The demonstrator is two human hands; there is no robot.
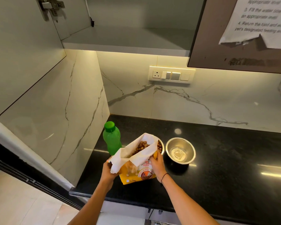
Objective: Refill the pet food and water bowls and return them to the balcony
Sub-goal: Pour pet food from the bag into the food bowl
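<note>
Gripping the yellow food bag [137,173] from both sides, the left hand [108,172] curls round its folded white top at nine o'clock and the right hand [157,164] pinches the edge at three. The bag's mouth tips toward twelve, over the kibble-filled food bowl [160,147] just beyond, nearer the right hand. The water bowl [180,150] with water sits at two, the green bottle [112,138] at eleven.

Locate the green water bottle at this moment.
In the head view the green bottle stands upright on the black counter, near the marble corner, just left of the pet food bag both hands hold.
</note>
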